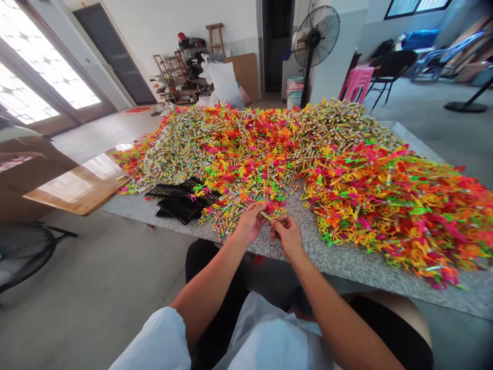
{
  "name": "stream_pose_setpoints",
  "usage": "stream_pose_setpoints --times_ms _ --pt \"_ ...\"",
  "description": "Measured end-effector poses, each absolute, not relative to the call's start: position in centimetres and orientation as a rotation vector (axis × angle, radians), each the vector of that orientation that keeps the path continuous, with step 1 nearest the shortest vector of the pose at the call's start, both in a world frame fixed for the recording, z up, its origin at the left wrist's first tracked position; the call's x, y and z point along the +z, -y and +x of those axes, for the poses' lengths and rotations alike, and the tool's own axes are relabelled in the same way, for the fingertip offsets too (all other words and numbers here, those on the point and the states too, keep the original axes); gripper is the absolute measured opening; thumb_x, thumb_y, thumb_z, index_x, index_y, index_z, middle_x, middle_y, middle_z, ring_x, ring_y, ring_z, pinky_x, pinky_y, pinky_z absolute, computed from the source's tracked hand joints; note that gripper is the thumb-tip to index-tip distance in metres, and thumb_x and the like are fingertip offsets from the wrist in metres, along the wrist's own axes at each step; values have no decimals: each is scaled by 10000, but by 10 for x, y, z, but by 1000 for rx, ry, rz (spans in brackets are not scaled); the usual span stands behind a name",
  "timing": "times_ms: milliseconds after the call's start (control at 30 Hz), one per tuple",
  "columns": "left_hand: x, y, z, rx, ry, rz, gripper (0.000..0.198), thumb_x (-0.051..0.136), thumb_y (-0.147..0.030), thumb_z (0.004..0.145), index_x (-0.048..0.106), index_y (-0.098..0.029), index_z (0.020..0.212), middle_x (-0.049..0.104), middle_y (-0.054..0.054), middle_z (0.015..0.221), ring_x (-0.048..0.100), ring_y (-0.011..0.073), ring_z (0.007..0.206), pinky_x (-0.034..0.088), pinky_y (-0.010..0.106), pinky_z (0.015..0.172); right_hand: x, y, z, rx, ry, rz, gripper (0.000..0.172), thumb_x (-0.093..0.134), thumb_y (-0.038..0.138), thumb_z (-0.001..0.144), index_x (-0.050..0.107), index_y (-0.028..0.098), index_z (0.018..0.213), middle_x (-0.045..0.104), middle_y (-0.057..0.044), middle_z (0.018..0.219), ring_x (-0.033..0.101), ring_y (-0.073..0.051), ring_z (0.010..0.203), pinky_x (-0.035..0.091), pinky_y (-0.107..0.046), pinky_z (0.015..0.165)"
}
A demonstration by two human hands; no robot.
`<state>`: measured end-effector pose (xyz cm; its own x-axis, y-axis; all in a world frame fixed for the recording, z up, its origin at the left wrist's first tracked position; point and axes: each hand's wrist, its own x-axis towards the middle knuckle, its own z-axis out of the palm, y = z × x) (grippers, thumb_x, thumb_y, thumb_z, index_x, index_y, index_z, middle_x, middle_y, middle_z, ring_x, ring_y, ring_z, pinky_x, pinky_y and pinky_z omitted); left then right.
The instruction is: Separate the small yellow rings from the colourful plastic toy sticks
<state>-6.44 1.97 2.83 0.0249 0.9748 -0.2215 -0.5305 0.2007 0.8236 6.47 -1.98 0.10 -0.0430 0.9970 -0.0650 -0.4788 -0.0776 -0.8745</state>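
Near the front edge of the grey speckled table [308,252], my two hands are close together. My left hand [249,224] is closed, its fingertips pinching a small patterned tube [267,216] with yellow on it. At the tube's other end, the thumb and fingers of my right hand [288,235] are pressed together; the exact grip is too small to make out. Just beyond them lies a heap of short patterned tubes [227,208] mixed with bright plastic pieces. A large pile of yellow, orange, pink and green plastic pieces [370,200] is to the right.
Black slotted trays [179,200] are stacked left of my hands. A wooden board [77,187] juts out at the table's left. More tubes [173,144] are heaped at the back. Beyond stand a fan [314,38], pink stools [356,82] and a white sack [225,82].
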Motion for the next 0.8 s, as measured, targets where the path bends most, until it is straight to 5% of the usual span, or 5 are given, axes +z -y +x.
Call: stream_pose_setpoints --times_ms 133,467,800 --pt "25 -20 -59 1307 -894 508 289 848 -274 706 640 -176 881 725 44 924 706 167 831 589 311 777 2 18 70 1377 722 -891 340 755 456 801 504 239 875 702 11 805 566 -104 512 498 -236 472" --pt "31 -7 -46 1285 -831 703 350 798 -440 788 604 -188 935 672 19 897 696 165 814 592 341 788 1 18 75 1345 689 -888 373 718 464 815 615 226 1082 693 16 793 578 -105 533 491 -243 513" --pt "29 -5 -51 1266 -1084 932 407 741 -552 804 595 -199 942 625 -4 808 607 111 633 526 234 558 5 27 81 1091 993 -1095 371 606 450 904 707 206 1164 656 11 671 598 -147 581 493 -274 580"
